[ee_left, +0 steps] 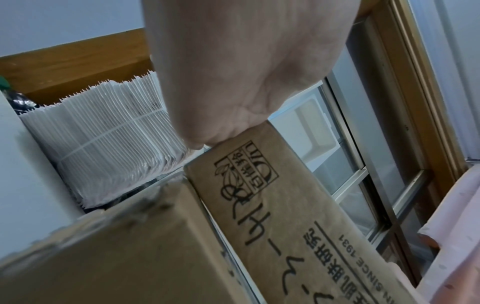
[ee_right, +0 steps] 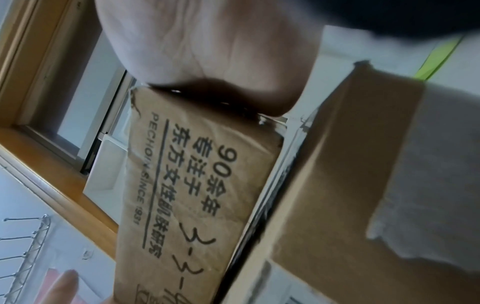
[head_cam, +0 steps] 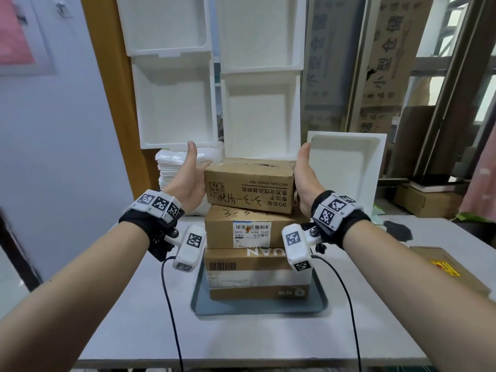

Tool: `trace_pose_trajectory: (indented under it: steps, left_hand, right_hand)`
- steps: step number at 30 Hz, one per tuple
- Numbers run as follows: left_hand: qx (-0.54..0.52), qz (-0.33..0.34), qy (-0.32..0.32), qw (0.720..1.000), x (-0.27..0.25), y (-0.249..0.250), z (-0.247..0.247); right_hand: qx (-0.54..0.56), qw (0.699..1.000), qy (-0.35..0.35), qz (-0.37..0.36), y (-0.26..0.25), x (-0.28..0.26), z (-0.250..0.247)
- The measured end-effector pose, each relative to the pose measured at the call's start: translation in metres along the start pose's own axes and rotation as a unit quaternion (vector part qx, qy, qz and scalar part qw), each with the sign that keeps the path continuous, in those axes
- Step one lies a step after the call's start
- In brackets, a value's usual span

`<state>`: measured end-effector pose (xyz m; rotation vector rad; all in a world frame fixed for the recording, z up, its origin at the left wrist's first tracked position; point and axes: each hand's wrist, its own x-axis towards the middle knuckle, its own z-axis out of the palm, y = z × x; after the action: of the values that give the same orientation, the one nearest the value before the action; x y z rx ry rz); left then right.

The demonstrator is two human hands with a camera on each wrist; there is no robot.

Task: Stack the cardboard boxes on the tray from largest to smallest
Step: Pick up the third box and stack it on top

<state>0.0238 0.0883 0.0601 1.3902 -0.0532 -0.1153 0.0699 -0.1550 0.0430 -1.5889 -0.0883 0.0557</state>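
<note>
Head view: top box (head_cam: 249,185) clasped between left hand (head_cam: 191,181) and right hand (head_cam: 306,178), palms flat against its ends, thumbs upright; beneath both hands, middle box (head_cam: 228,228), bottom box (head_cam: 257,275), tray (head_cam: 257,308) on surface (head_cam: 134,318).

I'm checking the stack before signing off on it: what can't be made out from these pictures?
- Fingers of the left hand and right hand: hidden behind the top box in the head view.
- Whether the top box rests on the middle box: unclear.
- Bottom box against the tray: far side hidden.
</note>
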Motion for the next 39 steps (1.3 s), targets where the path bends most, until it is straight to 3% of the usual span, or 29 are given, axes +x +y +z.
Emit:
trace_pose_trajectory:
  steps: [2,8,19,29,39]
  left_hand:
    - [-0.004,0.002,-0.005,1.0,-0.004,-0.001,0.001]
    - [-0.007,-0.004,-0.018,1.0,-0.007,-0.001,0.003]
    - [-0.004,-0.015,0.064,0.998,0.008,0.006,0.013]
    - [-0.022,-0.005,0.034,0.999,-0.011,0.007,0.027]
    - [-0.051,-0.013,0.048,0.997,-0.024,-0.003,0.037]
  right_hand:
    - [0.006,1.0,0.0,0.002,0.01,0.02,-0.005]
    - [-0.005,0.999,0.025,0.03,-0.02,-0.042,0.0]
    - [0.052,0.999,0.009,0.012,-0.011,-0.052,0.007]
    - [0.099,0.995,-0.001,0.008,-0.023,-0.048,-0.004]
    - [0.113,0.993,-0.023,0.01,-0.009,-0.048,-0.004]
